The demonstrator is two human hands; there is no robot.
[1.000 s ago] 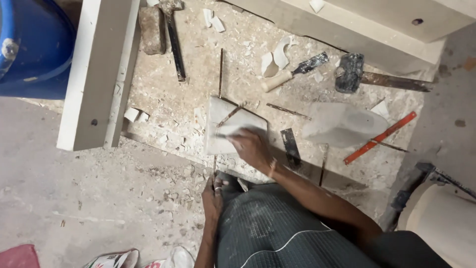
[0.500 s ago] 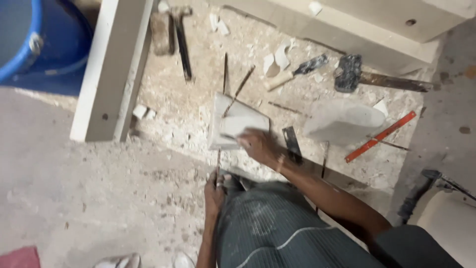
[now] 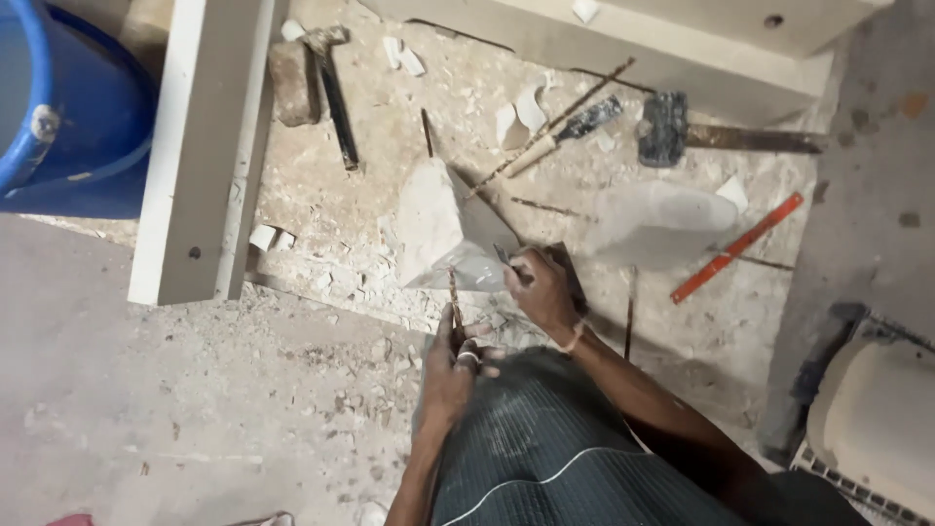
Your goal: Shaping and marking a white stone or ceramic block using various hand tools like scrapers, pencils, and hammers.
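Note:
A pale square tile [image 3: 435,222] stands tilted up on one edge on the rubble-strewn floor. My right hand [image 3: 541,288] grips its lower right corner and holds it up. Just below the tile, my left hand [image 3: 456,362] is closed round a thin rusty metal rod [image 3: 452,290] that points up toward the tile's bottom edge. A ring shows on one finger of the left hand. My knee in dark striped cloth [image 3: 555,448] fills the bottom of the view.
A hammer [image 3: 329,78] and a brick [image 3: 291,80] lie at the back beside a long pale board [image 3: 200,146]. A blue bucket [image 3: 58,107] stands far left. A wooden-handled tool [image 3: 560,136], a black mallet head [image 3: 664,128], an orange ruler [image 3: 735,248] and a clear plastic bottle [image 3: 662,219] lie to the right.
The tile lay flat under my right hand; it is now tipped up on its edge. My left hand has risen slightly with the rod toward it.

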